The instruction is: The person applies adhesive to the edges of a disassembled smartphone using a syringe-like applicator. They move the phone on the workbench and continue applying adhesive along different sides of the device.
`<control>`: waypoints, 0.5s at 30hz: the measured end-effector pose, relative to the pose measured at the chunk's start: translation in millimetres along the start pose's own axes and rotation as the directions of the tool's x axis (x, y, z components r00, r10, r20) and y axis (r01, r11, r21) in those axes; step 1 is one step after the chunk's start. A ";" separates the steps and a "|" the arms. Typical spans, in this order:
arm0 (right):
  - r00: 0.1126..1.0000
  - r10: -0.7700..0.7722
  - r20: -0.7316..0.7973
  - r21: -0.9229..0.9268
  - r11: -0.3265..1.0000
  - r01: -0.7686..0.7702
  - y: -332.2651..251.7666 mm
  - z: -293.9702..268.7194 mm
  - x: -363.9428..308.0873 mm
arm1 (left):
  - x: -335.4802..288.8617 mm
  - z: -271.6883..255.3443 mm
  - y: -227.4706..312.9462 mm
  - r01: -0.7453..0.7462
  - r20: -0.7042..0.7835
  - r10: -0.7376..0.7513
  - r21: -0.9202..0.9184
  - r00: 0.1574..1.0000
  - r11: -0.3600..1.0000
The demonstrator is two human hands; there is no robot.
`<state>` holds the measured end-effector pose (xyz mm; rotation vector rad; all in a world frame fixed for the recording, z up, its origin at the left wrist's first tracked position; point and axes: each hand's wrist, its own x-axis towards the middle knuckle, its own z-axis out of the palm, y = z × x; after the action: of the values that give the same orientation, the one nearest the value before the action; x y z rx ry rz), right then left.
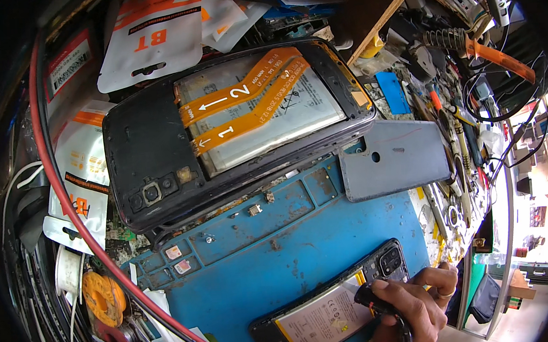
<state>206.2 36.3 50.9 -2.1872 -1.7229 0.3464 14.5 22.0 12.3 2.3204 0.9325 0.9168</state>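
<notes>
At the lower right, my right hand point(423, 310) is closed around a black-handled tool point(366, 296). The tool's kind does not show; its front end lies over the opened phone point(269, 329) on the blue mat. That phone has its back off, baring a white battery point(326, 323) with yellow edging and a black camera block point(390, 260). A ring is on one of my fingers. My left hand is out of the picture.
A large opened device point(150, 125) with orange flex cables point(243, 94) lies beyond the blue mat point(305, 251). A grey back cover point(394, 162) overlaps the mat. Hand tools point(459, 145) crowd the right. A red cable point(80, 219) crosses the left, near a solder spool point(104, 298).
</notes>
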 end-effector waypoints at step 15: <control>0.995 0.083 0.055 -0.021 0.996 -0.082 -2.5 -1.5 0.3 | 0.1 0.8 2.3 0.070 0.000 -0.070 -0.037 0.998 0.997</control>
<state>204.7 36.9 53.2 -2.2878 -1.6735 0.4173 16.1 20.4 13.3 2.2420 0.9829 0.8994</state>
